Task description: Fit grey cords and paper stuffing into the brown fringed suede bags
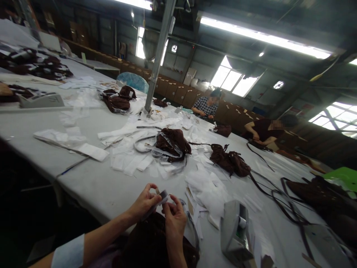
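Close to the table's near edge, my left hand is closed on a short grey strip, pinched between thumb and fingers. The strip is blurred, so its exact kind does not show. My right hand meets its other end with bent fingers, thumb and forefinger at a pale tip. Under both hands lies a dark brown bag, partly hidden by my forearms. A grey tape dispenser stands to the right of my right hand.
White paper and film scraps cover the table. Brown bags with straps lie ahead, others to the right. A metal post rises from the table. Two people work across it. A green bin is far right.
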`<action>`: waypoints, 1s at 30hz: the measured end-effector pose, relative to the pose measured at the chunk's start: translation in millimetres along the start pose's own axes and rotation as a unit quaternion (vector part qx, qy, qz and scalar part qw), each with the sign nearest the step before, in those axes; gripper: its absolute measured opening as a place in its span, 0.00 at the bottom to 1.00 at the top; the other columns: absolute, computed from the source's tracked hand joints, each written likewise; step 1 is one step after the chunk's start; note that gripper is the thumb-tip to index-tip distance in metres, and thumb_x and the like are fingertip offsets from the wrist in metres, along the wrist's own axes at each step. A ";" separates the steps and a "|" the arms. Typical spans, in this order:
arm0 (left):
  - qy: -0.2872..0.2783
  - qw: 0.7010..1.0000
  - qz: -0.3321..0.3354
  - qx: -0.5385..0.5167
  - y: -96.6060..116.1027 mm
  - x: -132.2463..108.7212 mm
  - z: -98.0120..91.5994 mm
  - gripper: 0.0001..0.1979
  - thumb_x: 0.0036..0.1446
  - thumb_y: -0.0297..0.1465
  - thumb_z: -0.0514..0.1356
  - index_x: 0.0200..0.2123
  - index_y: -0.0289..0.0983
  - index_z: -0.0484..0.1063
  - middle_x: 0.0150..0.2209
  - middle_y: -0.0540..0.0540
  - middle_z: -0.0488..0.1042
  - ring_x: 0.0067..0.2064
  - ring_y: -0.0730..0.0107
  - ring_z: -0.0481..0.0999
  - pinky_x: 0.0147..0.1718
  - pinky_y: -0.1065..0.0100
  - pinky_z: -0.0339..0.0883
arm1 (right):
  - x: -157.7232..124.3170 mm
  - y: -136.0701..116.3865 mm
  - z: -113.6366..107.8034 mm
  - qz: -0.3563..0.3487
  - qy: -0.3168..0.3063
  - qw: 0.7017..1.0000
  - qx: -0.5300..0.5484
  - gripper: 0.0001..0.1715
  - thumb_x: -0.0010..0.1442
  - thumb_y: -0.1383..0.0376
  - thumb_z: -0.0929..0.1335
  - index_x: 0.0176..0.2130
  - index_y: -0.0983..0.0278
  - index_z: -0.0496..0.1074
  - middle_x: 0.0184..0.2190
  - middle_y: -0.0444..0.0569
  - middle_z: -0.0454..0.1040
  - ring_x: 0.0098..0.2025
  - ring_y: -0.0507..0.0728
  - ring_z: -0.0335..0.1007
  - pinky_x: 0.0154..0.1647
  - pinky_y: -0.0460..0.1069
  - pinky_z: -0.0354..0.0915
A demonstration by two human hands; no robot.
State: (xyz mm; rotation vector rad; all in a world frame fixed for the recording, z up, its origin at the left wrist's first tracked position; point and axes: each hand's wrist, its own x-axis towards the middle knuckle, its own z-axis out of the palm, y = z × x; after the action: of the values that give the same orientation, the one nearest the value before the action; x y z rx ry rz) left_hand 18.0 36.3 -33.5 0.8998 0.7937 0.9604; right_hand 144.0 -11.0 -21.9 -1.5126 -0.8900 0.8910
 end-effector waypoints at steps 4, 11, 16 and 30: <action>0.025 0.999 -0.005 -0.034 1.4 -0.5 -1.5 0.34 0.44 0.46 0.66 0.46 0.40 0.52 0.19 0.59 0.68 0.15 0.78 0.64 0.14 0.78 0.53 | 3.6 3.1 7.0 0.024 0.000 0.999 0.044 0.36 0.45 0.54 0.75 0.49 0.66 0.66 0.24 0.44 0.77 0.25 0.54 0.71 0.30 0.47 0.66; -0.031 0.999 -0.010 -0.032 8.3 -0.5 -4.9 0.21 0.47 0.45 0.65 0.36 0.37 0.63 0.23 0.52 0.73 0.16 0.83 0.62 0.14 0.79 0.49 | 8.0 -3.5 6.2 0.042 -0.050 0.996 0.063 0.39 0.45 0.56 0.75 0.53 0.66 0.62 0.24 0.43 0.77 0.25 0.53 0.71 0.30 0.46 0.65; -0.046 0.999 -0.014 -0.008 9.6 3.2 -9.8 0.20 0.48 0.44 0.65 0.32 0.32 0.71 0.23 0.49 0.72 0.17 0.82 0.63 0.16 0.77 0.52 | 8.4 -10.0 3.3 0.009 -0.068 0.997 0.019 0.37 0.48 0.56 0.73 0.53 0.66 0.62 0.26 0.45 0.78 0.28 0.54 0.73 0.35 0.48 0.67; -0.004 0.997 -0.066 0.031 11.5 12.8 -9.0 0.21 0.40 0.44 0.68 0.28 0.32 0.72 0.23 0.47 0.75 0.20 0.75 0.69 0.20 0.73 0.58 | -1.4 3.5 -20.9 -0.294 -0.143 0.918 -0.222 0.12 0.57 0.66 0.67 0.43 0.62 0.70 0.34 0.48 0.77 0.36 0.55 0.74 0.39 0.48 0.69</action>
State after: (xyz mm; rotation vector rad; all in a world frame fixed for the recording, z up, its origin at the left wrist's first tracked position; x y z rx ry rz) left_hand 11.0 53.9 -29.0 0.8932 0.8689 0.8196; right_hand 162.4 -21.5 -23.1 -1.3665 -1.7450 0.4792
